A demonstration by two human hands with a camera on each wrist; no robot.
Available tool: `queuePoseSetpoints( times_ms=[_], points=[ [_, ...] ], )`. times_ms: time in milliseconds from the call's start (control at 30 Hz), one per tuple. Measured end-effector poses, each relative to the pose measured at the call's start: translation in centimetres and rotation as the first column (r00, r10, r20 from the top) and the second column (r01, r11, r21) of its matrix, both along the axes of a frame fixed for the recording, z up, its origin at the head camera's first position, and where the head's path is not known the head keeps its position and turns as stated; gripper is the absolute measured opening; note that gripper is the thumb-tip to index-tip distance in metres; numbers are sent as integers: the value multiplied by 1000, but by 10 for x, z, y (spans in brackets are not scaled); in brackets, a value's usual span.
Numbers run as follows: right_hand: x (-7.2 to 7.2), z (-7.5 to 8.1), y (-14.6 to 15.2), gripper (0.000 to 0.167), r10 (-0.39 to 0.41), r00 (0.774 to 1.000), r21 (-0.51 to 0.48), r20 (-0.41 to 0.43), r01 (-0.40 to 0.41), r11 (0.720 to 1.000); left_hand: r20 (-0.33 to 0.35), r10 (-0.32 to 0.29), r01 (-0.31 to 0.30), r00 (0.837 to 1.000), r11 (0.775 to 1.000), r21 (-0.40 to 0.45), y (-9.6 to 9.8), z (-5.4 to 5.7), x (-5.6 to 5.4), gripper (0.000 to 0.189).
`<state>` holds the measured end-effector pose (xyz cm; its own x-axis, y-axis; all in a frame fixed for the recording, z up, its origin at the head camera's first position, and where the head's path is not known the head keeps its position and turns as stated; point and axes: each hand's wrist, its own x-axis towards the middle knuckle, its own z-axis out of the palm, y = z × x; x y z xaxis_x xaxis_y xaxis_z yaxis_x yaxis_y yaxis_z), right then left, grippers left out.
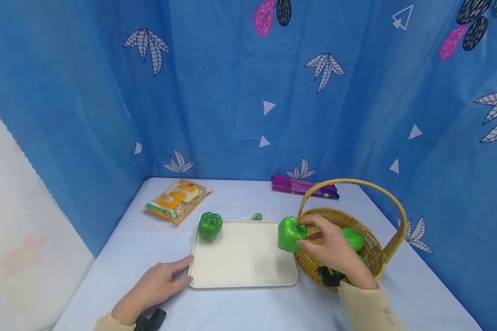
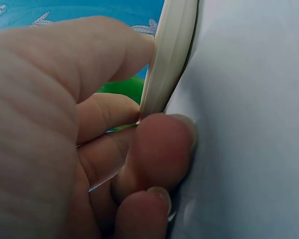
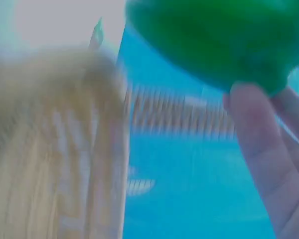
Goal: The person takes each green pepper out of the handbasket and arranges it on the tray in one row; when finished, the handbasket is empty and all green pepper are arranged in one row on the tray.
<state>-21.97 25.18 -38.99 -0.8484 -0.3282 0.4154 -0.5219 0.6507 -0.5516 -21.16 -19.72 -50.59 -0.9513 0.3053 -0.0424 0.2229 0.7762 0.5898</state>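
Observation:
My right hand (image 1: 333,243) grips a green bell pepper (image 1: 289,235) by its stem end, above the right edge of the white tray (image 1: 242,257) and beside the basket's left rim. In the right wrist view the pepper (image 3: 224,45) is blurred, with the fingertips at its lower edge. Another green bell pepper (image 1: 210,226) sits at the tray's far left corner. My left hand (image 1: 157,282) rests on the table, its thumb and forefinger spread and touching the tray's left edge. In the left wrist view, fingertips meet the tray's rim (image 2: 169,55) and other fingers are bent against the table.
A wicker basket (image 1: 325,214) with a tall handle stands on the right, holding green items (image 1: 353,239) partly hidden by the right hand. An orange food bag (image 1: 178,200) and a purple packet (image 1: 304,187) lie at the back. A small green-headed item (image 1: 257,216) lies behind the tray.

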Motion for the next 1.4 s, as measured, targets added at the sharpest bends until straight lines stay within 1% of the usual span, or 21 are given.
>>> queuePoseSetpoints(
  times_ms=[100,233,300,467,600,767,900,1033,1167,1300,1400],
  points=[
    [-9,-6,-30,47,55,999,-4,1,-55,998,-10,-5,5,1000,1000,-1,0,-1,-1,64],
    [-30,-19,-69,46,97,995,-16,37,-96,995,-22,-15,15,1000,1000,-2,0,-2,-2,65],
    [-43,-28,-86,45,100,994,-17,52,-99,995,-21,-14,15,1000,1000,3,0,-2,-2,65],
    [-71,-48,-117,45,67,995,8,79,-68,998,-29,-25,25,999,1000,3,1,-4,-2,64],
    [-85,-57,-131,45,74,993,27,90,-77,997,-41,-26,27,999,1000,13,2,-4,-1,64],
    [-91,-62,-140,45,77,990,24,116,-80,997,-41,-33,34,999,999,15,0,-3,1,65],
    [-91,-62,-146,47,83,988,19,130,-86,996,-40,-20,20,999,1000,0,-2,-1,4,64],
    [-91,-62,-147,50,77,991,49,111,-83,995,-41,-13,13,999,1000,-6,-3,-1,4,64],
    [-90,-64,-147,51,58,995,80,83,-64,995,-38,-23,23,999,1000,6,-3,-2,2,65],
    [-91,-64,-147,53,56,995,90,81,-63,994,-32,-24,24,999,1000,13,-3,-1,3,65],
    [-92,-65,-147,59,56,994,87,95,-65,994,-27,-20,20,999,1000,7,-3,-1,3,65]
  ],
)
